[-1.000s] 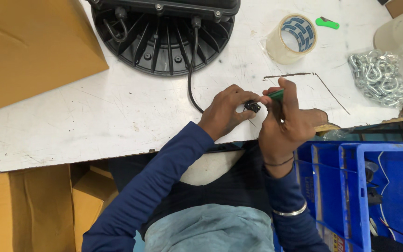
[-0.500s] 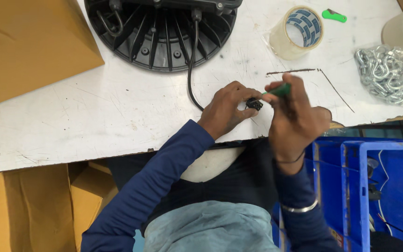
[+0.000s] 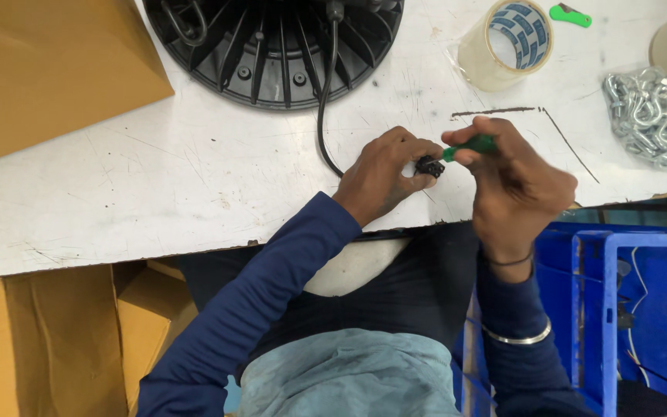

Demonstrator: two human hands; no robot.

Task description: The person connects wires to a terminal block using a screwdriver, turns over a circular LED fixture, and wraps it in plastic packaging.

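Observation:
My left hand (image 3: 384, 171) pinches a small black connector (image 3: 429, 165) at the end of a black cable (image 3: 324, 116), just above the table's near edge. That cable runs up to a round black finned lamp housing (image 3: 272, 46) at the top of the view. My right hand (image 3: 515, 181) grips a green-handled screwdriver (image 3: 468, 146), its tip set against the connector. Both hands meet over the white scratched table (image 3: 156, 185).
A brown cardboard box (image 3: 48, 69) lies at the upper left. A roll of clear tape (image 3: 507, 42), a green cutter (image 3: 570, 14) and a bag of metal shackles (image 3: 650, 116) sit at the upper right. Blue plastic crates (image 3: 634, 309) stand below right; cardboard (image 3: 55, 340) lies below left.
Both hands stay on the connector and screwdriver; my right hand has turned slightly at the wrist. The view has shifted a little.

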